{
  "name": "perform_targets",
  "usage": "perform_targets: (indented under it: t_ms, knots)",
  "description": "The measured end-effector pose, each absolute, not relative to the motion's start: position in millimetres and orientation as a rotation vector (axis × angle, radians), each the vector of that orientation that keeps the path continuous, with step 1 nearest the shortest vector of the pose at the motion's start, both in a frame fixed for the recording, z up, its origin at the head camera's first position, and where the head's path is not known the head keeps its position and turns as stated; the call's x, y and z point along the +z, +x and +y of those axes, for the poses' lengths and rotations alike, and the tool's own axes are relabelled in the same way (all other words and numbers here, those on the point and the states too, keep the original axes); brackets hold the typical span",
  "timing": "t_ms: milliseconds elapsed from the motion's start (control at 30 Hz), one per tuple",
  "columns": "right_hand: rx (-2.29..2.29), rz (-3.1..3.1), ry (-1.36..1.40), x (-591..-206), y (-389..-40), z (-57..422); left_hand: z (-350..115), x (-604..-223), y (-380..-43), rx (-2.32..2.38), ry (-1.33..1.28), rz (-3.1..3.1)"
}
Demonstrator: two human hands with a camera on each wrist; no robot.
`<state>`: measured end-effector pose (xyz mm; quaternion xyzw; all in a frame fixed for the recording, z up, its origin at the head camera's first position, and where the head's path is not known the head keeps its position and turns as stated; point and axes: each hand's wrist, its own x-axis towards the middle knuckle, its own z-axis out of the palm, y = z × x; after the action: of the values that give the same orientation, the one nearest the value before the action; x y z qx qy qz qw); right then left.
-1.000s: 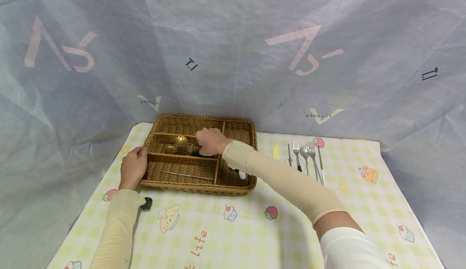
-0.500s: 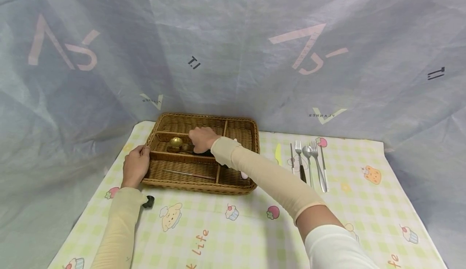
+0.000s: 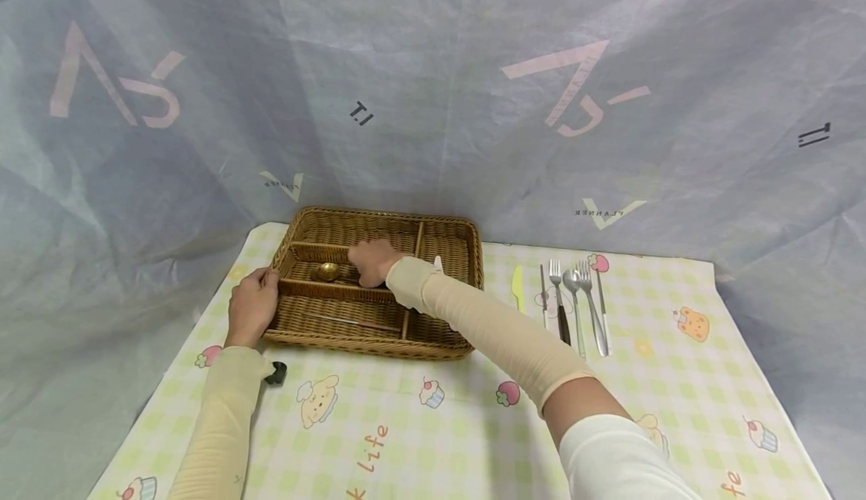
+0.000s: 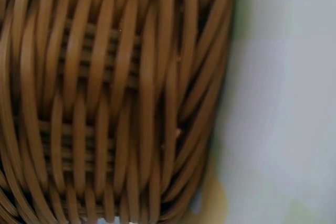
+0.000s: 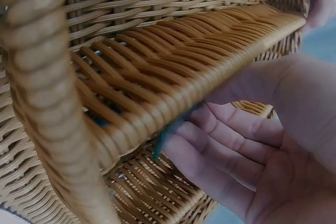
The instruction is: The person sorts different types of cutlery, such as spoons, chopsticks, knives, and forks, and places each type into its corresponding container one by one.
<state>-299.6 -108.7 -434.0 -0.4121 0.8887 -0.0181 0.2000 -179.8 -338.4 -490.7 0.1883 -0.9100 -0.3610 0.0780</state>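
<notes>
A brown wicker tray (image 3: 365, 347) with several compartments stands at the back of the table. My left hand (image 3: 252, 307) grips its left rim; the left wrist view shows only woven wicker wall (image 4: 100, 87) close up. My right hand (image 3: 372, 262) reaches into the middle compartment, fingers curled. In the right wrist view, its fingertips (image 5: 181, 148) pinch a dark green handle (image 5: 167, 136) beside a divider (image 5: 173, 85). A gold spoon bowl (image 3: 328, 271) shows left of that hand, apparently over another one; the handle link is hidden by the hand.
A thin stick (image 3: 352, 322) lies in the front compartment, and a white tip (image 3: 437, 262) shows in the right one. On the right of the cloth lie a yellow knife (image 3: 517, 287), forks (image 3: 585, 278), a spoon (image 3: 572, 282) and thin utensils (image 3: 543, 297).
My right hand has shifted left within the middle compartment. The upper gold spoon bowl has moved left, then down onto the other one. My left hand stays on the rim.
</notes>
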Motion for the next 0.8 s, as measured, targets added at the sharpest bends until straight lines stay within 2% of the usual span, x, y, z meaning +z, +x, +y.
perform_targets:
  t_ms: [800]
  knots:
    - [-0.082,2.485,-1.167,-439.5,-299.6,-107.3,-340.9,-491.8,-180.2,-1.126,0.562,-2.725]
